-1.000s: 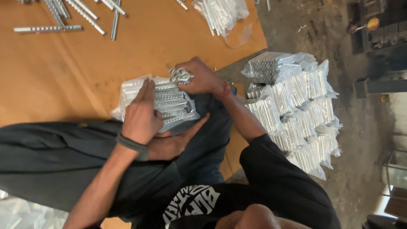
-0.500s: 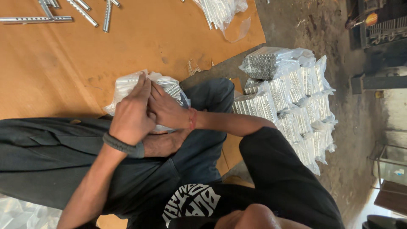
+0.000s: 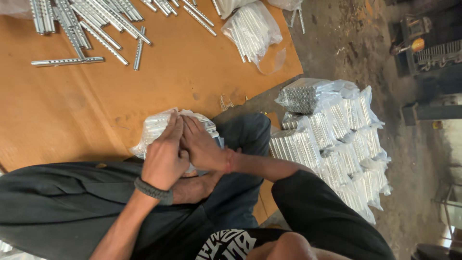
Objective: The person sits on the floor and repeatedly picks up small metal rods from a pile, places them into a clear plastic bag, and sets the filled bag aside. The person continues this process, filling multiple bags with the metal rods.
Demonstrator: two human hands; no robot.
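Orange-brown board (image 3: 144, 86) under me, dusty floor beyond it, both my hands pressed on a bag of metal pieces in my lap.

My left hand (image 3: 164, 156) and my right hand (image 3: 204, 147) lie side by side, fingers closed down over the clear plastic bag of silver metal pieces (image 3: 156, 126), gripping its top against my dark trousers (image 3: 62, 202). Beyond my fingertips loose perforated metal rods (image 3: 86, 29) lie scattered on the board. Off past my right wrist, a stack of filled bags (image 3: 337, 144) sits on the floor.
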